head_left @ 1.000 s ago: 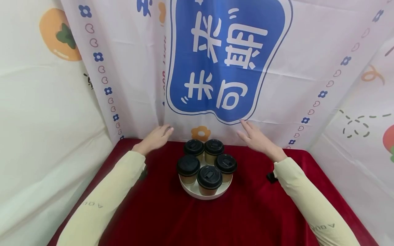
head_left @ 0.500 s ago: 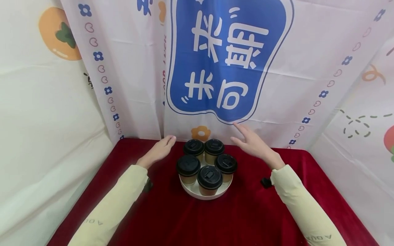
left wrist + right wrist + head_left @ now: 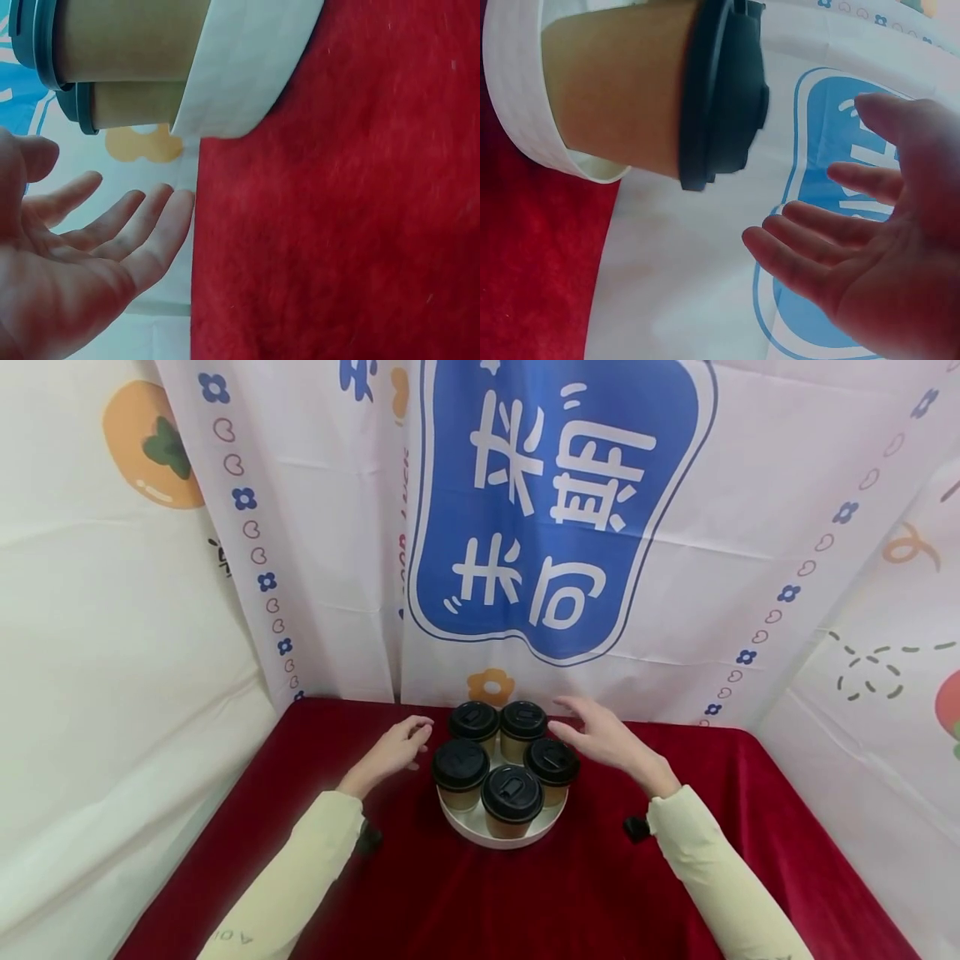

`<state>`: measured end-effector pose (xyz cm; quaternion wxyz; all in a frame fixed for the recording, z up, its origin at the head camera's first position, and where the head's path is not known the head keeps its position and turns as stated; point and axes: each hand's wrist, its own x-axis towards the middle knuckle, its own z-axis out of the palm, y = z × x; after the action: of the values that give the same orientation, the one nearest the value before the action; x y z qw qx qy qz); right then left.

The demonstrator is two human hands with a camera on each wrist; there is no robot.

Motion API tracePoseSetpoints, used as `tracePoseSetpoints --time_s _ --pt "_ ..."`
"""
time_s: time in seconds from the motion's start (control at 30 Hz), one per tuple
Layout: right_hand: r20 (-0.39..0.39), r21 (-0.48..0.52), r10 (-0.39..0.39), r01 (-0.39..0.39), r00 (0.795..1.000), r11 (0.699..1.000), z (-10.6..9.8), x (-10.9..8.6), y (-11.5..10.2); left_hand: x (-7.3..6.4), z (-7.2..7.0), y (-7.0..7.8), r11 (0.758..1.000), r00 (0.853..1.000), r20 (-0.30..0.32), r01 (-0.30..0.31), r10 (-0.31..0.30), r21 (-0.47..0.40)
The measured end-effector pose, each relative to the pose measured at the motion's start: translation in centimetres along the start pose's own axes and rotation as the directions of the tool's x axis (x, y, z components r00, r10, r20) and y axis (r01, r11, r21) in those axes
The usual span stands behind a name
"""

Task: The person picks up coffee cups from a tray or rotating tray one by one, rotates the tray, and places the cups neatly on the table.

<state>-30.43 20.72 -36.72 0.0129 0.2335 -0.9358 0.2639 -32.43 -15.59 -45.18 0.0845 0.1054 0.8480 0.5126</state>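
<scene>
Several brown paper coffee cups with black lids stand upright on a round white tray [image 3: 480, 837]. The front coffee cup [image 3: 512, 797] is nearest the camera. My left hand [image 3: 388, 758] is in the air to the left of the cups, fingers loosely bent and holding nothing. On the other side, my right hand [image 3: 609, 742] has its fingertips close to the rear right cup [image 3: 523, 720]. In the right wrist view a gap shows between the right fingers [image 3: 795, 259] and the nearest cup [image 3: 619, 90]. The left palm faces the tray's side wall [image 3: 240, 67] in the left wrist view.
Dark red cloth [image 3: 495, 910] covers the table under the tray. Behind it hangs a white printed curtain [image 3: 337, 568] with a large blue panel [image 3: 540, 493]. White cloth walls [image 3: 97, 693] close in both sides.
Both hands have come down and nearer to the cups, the right one moving leftward, the left one slightly rightward. The fingers are bent a little more. The cups and tray stay in place.
</scene>
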Motion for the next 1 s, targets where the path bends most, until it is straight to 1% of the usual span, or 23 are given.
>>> tracePoseSetpoints --time_s 0.07,0.13,0.33,0.53,0.6,0.83,1.0 --pt "0.012 -0.01 -0.015 0.015 1.0 1.0 0.3 -0.2 0.0 -0.1 0.3 -0.2 0.998 1.0 0.01 0.022 -0.022 -0.057" --pt "0.022 -0.015 -0.026 0.026 0.999 1.0 0.7 -0.4 0.0 -0.3 0.5 -0.3 0.995 0.999 0.016 0.043 -0.042 -0.095" --pt "0.038 -0.054 -0.019 0.021 0.999 0.998 1.6 -0.8 0.1 -0.5 1.5 -0.7 0.985 0.996 0.02 0.092 -0.09 -0.148" --pt "0.068 -0.075 -0.003 0.009 0.998 0.997 2.6 -1.1 0.0 -0.7 2.4 -1.0 0.958 0.989 0.038 0.149 -0.145 -0.245" --pt "0.069 -0.074 0.005 0.001 0.998 0.997 2.8 -1.2 -0.1 -0.6 2.7 -1.0 0.953 0.987 0.039 0.158 -0.153 -0.259" --pt "0.088 -0.076 0.019 -0.012 0.996 0.997 3.5 -1.4 -0.2 -0.9 3.5 -1.5 0.949 0.986 0.07 0.166 -0.152 -0.268" --pt "0.092 -0.086 0.003 0.005 0.996 0.996 3.6 -1.6 -0.2 -0.9 3.9 -1.7 0.941 0.986 0.054 0.167 -0.158 -0.295"
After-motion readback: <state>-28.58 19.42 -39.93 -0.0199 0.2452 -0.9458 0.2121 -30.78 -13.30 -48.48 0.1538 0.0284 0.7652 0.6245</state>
